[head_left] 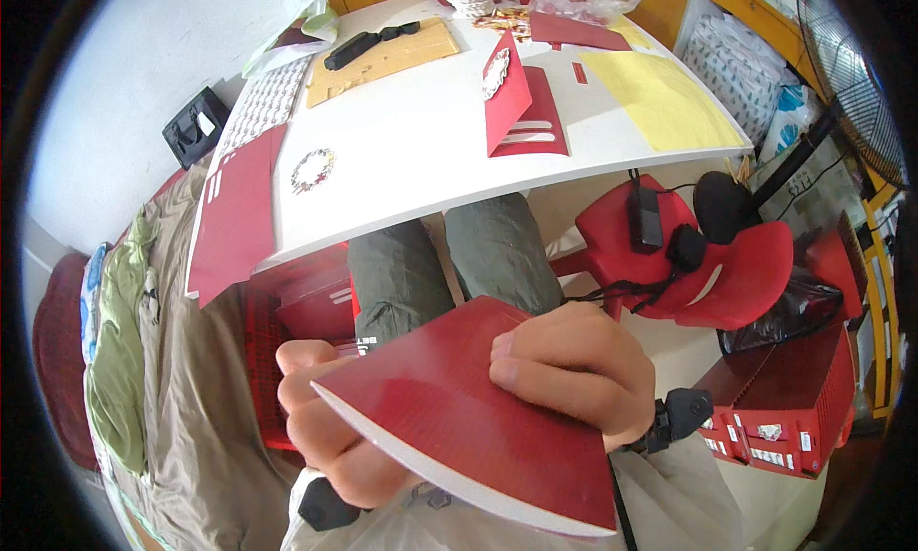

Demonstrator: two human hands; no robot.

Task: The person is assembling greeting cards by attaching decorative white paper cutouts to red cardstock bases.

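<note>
A glossy red cardboard piece (449,388) with a pale, curved cut edge is held close over my lap. My left hand (330,427) grips its left side, with the fingers curled and partly hidden behind the board. My right hand (579,369) is closed on the upper right part, fingertips pressing the red face. On the table ahead a folded red card (507,92) stands half open, with a round patterned piece on one flap and white slots on the other. Flat at the table's left edge lies a red cardboard sheet (244,207) with white slots.
The white table (382,159) carries a ring-shaped patterned piece (313,170), a yellow sheet (665,97) and a brown cardboard pad (382,58) with a black object on it. To the right stand a red stool (688,254), a fan (851,82) and red boxes (784,398). A red crate (268,360) sits under the table.
</note>
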